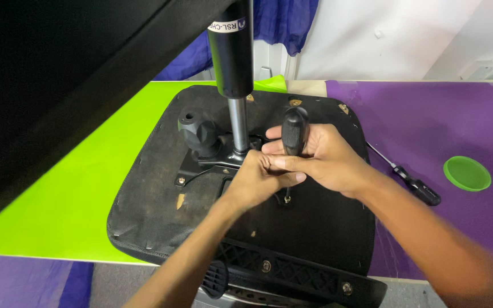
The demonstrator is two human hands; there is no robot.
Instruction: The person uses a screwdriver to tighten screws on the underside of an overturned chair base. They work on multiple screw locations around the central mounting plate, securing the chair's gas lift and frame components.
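Note:
An upturned black chair seat lies on the table, its metal mounting plate and upright gas cylinder facing up. My right hand is shut on a black-handled screwdriver held upright, its tip on a screw in the seat underside. My left hand rests beside it, fingers pinched around the screwdriver's shaft just above the screw. A round black knob sits left of the cylinder.
A second black-handled screwdriver lies on the purple table part right of the seat. A small green round lid sits further right. The table's left half is bright green. A large black chair part fills the upper left.

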